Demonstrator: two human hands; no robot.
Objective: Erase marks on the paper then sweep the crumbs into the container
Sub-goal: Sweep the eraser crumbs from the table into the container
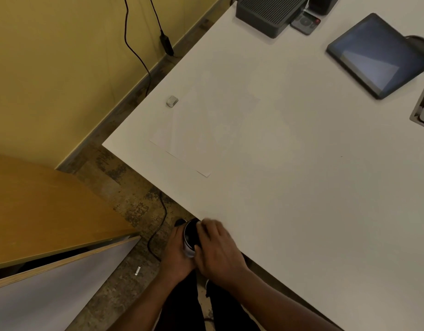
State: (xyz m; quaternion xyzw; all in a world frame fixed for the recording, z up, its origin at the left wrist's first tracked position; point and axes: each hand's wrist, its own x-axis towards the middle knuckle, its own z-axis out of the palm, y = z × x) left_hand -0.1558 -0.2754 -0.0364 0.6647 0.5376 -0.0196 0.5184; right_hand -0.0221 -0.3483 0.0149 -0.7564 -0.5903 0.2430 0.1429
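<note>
- One view only, from the head, looking down on a smooth white table (pixel 301 187).
- Close to the end of the job, by the look of it.
- No marks to be seen on the paper (pixel 206 125), so the rubbing out seems done.
- Lying flat near the table's left corner; thin, white, very hard to tell from the tabletop.
- Put down just beside the paper's far corner: eraser (pixel 172 101), small, grey, blocky, with little ridges on top.
- Held low against the near table edge, just under the rim: container (pixel 190 237), round, dark inside, shiny ring at the mouth.
- Wrapped round the container from below, fingers curled: left hand (pixel 176 254).
- Reaching over the table edge to the container's mouth: right hand (pixel 218 249), fingers close together, bent a little, holding nothing, a bit blurry.
- Probably brushing crumbs in, the last step.
- Too small to see any crumbs, so cannot tell how many are left.
- Far off on the table: flat glassy tablet (pixel 378 56), dark ribbed box (pixel 270 13).
- Down below: thin black cable (pixel 158 225) on a speckled floor.
</note>
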